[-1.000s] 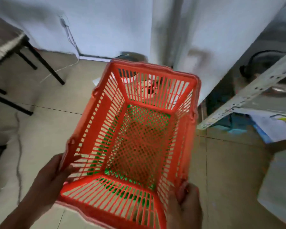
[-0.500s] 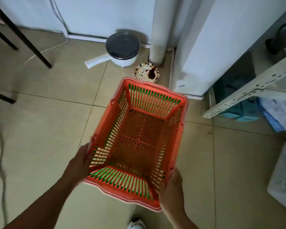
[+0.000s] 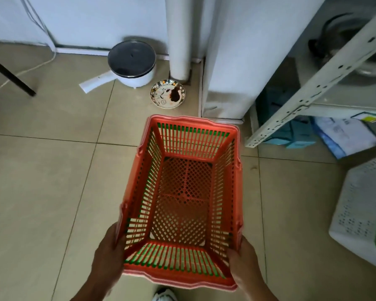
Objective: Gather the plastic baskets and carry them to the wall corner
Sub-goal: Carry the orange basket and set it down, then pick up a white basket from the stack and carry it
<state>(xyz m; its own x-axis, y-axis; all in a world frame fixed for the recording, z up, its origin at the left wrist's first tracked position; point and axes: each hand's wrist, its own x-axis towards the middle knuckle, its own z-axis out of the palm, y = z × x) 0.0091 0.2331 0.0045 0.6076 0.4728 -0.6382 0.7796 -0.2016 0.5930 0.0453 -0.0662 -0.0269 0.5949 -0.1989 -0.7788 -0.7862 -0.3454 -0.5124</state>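
Orange slatted plastic baskets (image 3: pixel 182 192), nested with a green one showing through the slats, are held above the tan tiled floor (image 3: pixel 41 181). Left hand (image 3: pixel 109 255) and right hand (image 3: pixel 243 263) each clutch a near corner. White lidded pot (image 3: pixel 132 64) and patterned dish (image 3: pixel 167 93) sit by the wall ahead.

You are standing in what looks like a home utility or storage corner: beige floor tiles (image 3: pixel 52 170), a white electric cooking pot (image 3: pixel 132 65) and a patterned dish (image 3: pixel 167 93) on the floor at the far wall, and a slotted metal shelf rack (image 3: pixel 313 83) with clutter at right.
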